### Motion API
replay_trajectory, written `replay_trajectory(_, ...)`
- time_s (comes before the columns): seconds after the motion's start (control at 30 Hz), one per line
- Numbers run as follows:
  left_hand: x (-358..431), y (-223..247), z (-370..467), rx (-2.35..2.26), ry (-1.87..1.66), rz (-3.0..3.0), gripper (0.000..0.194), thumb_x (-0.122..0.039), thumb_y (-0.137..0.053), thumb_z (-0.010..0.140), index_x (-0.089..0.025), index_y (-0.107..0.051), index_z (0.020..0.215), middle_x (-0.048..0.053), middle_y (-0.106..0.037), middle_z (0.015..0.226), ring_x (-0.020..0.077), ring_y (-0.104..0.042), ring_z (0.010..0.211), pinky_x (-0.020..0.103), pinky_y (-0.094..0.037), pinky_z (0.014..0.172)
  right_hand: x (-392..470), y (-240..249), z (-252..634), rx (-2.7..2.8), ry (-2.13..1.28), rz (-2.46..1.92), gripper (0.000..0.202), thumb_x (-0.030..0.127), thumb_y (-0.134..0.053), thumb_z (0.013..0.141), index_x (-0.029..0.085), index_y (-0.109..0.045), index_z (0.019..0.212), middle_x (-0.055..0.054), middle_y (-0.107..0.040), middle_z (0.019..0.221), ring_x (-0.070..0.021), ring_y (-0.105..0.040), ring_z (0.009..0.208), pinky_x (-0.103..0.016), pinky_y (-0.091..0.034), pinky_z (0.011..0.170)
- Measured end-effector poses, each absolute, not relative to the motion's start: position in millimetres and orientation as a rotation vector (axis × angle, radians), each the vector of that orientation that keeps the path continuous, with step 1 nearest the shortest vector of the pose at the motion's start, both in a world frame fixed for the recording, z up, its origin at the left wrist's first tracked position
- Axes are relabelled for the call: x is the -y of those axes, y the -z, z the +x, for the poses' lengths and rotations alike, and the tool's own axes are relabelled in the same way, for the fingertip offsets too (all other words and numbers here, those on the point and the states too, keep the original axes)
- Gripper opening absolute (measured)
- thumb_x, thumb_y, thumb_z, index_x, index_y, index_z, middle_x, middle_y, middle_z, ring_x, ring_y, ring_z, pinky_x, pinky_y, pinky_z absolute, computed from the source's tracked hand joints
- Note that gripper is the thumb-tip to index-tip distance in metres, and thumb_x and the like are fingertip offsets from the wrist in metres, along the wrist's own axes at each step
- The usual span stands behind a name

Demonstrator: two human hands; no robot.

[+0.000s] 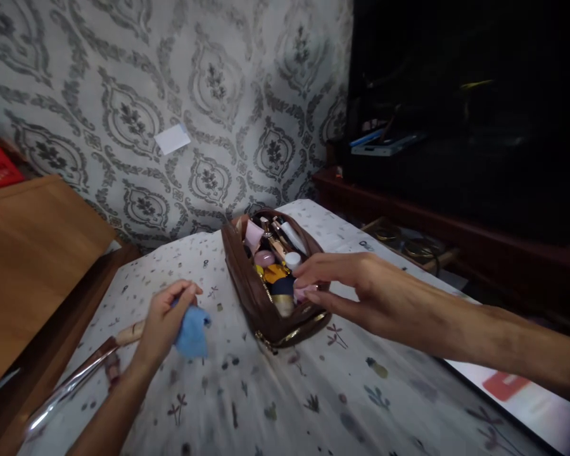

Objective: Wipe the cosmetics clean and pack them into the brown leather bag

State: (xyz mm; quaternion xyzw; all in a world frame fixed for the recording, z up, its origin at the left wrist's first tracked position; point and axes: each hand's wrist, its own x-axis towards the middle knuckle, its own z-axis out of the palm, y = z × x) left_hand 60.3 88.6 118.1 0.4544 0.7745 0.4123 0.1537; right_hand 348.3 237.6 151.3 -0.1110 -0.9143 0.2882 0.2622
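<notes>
A brown zippered bag (247, 288) lies open on the patterned white cloth (251, 392), filled with several cosmetics. Among them are a white round lid (292, 260), a yellow-orange item (276, 273), a pink compact (265, 258) and a white tube (293, 237). My right hand (344, 285) reaches into the bag's right front part, its fingers pinched on a small pink item (306, 292). Left of the bag, my left hand (171, 316) is closed round a blue cloth (192, 332) that hangs below the fingers.
Beside my left forearm lie a wooden-handled brush (129, 334) and a shiny clear wrapper (71, 386). A brown box (42, 253) stands at the left. A dark wooden unit (384, 206) with an open drawer (408, 244) is at the right.
</notes>
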Motion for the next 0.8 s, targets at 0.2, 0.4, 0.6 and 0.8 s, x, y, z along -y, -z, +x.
replay_trajectory(0.2, -56, -66, 64, -2.217, -0.845, 1.651, 0.035, -0.048, -0.042, 0.096, -0.021, -0.062, 0.087, 0.006, -0.067, 0.09, 0.0235, -0.063, 0.091, 0.036, -0.05, 0.084, -198, -142, 343, 2.573, -0.919, -0.104, 0.022, 0.026, -0.053, 0.095, 0.021, -0.072, 0.106, -0.007, -0.072, 0.103, -0.0177, -0.068, 0.093, -0.03, -0.055, 0.084)
replay_trajectory(0.4, -35, -40, 66, -2.153, -0.524, 1.999, 0.033, -0.043, -0.056, 0.091, -0.02, -0.06, 0.115, 0.015, -0.057, 0.128, 0.0297, -0.05, 0.121, 0.045, -0.041, 0.107, -163, -96, 331, 2.688, -0.86, -0.164, 0.026, 0.031, -0.057, 0.093, 0.025, -0.07, 0.115, -0.008, -0.071, 0.115, -0.0231, -0.067, 0.108, -0.037, -0.055, 0.094)
replay_trajectory(0.6, -38, -33, 54, -2.251, -0.529, 1.976, 0.019, -0.029, -0.039, 0.099, -0.02, -0.056, 0.099, 0.011, -0.061, 0.107, 0.0236, -0.054, 0.108, 0.04, -0.044, 0.101, -145, -80, 285, 2.69, -1.106, -0.154, 0.026, 0.035, -0.052, 0.095, 0.021, -0.072, 0.105, -0.009, -0.074, 0.105, -0.0216, -0.071, 0.091, -0.035, -0.058, 0.081)
replay_trajectory(0.8, -31, -27, 47, -2.396, -0.513, 2.041, 0.018, -0.029, -0.037, 0.101, -0.021, -0.052, 0.094, 0.009, -0.062, 0.1, 0.0213, -0.056, 0.102, 0.034, -0.046, 0.096, -138, -70, 235, 2.552, -1.461, -0.246, 0.033, 0.043, -0.054, 0.091, 0.017, -0.074, 0.095, -0.009, -0.076, 0.094, -0.023, -0.07, 0.088, -0.035, -0.056, 0.074)
